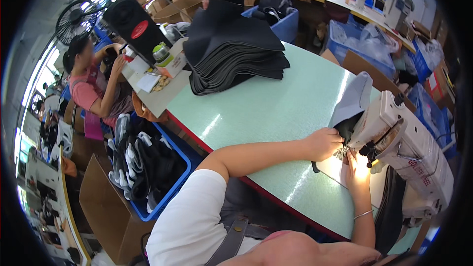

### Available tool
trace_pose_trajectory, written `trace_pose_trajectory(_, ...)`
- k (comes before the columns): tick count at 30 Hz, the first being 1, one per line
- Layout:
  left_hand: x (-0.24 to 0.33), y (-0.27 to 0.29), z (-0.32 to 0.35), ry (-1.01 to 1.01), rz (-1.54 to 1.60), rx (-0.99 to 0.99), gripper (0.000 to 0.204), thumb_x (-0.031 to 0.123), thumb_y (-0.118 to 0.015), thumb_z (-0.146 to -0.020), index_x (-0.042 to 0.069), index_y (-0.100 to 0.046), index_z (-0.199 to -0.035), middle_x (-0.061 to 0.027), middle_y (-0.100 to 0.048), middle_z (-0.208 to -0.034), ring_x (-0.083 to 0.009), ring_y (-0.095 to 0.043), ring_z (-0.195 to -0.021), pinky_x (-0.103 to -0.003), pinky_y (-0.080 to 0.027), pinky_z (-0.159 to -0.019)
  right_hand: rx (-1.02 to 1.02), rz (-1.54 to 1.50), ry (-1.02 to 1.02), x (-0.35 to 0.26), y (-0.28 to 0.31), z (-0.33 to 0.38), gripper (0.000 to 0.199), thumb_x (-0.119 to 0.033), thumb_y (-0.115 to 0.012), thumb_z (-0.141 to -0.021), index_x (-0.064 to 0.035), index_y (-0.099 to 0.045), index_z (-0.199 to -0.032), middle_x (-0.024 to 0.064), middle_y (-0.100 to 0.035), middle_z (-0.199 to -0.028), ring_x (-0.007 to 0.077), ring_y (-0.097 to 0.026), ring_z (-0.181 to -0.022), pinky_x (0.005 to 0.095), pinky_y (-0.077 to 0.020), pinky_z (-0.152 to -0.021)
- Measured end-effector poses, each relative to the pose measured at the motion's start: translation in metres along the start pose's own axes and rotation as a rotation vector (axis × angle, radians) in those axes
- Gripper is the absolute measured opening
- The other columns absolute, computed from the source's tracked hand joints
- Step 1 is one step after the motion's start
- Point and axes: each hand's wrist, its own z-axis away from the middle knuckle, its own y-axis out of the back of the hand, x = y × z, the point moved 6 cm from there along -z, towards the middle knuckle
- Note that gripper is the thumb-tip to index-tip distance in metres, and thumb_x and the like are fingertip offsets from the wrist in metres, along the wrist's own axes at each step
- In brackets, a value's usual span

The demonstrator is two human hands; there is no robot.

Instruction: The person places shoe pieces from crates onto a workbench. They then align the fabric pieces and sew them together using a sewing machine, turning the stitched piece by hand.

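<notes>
At the right, a white sewing machine (414, 160) stands on the pale green table, its lamp lighting the needle area brightly. A grey and black fabric piece (353, 97) rises curved beside the machine head, its dark lower part reaching the needle. My left hand (325, 144) is closed on that dark lower part, just left of the needle. Close in front of the needle, my right hand (358, 171) lies with fingers stretched forward at the work; glare hides what its fingertips touch. Dark material (391, 207) hangs along the machine bed beside my right forearm.
A tall stack of black sheets (234, 49) lies on the table's (256, 103) far side. A blue crate (170, 187) of black and white pieces stands at left, near a cardboard box (101, 202). Blue bins (364, 51) are beyond the machine. A co-worker (93, 81) sits far left.
</notes>
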Motion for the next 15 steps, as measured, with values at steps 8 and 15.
trace_pose_trajectory(8,0.004,-0.006,-0.002,-0.134,-0.146,0.026,0.008,0.014,-0.06,-0.072,0.007,-0.058,-0.071,-0.0071,-0.061,-0.084,-0.0263,-0.056,-0.084,-0.037,-0.046,-0.075,0.226,-0.056,0.244,-0.007,0.01,-0.006,0.032,0.002,-0.055,-0.082,0.0042,-0.058,-0.114,0.0211,-0.059,-0.117,0.0363,-0.058,-0.104,0.0408,-0.0488,-0.088)
trace_pose_trajectory(15,-0.005,-0.02,0.001,-0.052,-0.218,0.033,0.01,0.02,-0.059,-0.076,0.011,-0.061,-0.077,-0.0011,-0.061,-0.086,-0.0234,-0.055,-0.089,-0.038,-0.045,-0.072,0.017,0.018,0.262,-0.035,0.036,0.001,0.03,-0.002,-0.055,-0.083,0.0055,-0.059,-0.112,0.0255,-0.058,-0.111,0.0397,-0.057,-0.099,0.042,-0.0456,-0.088)
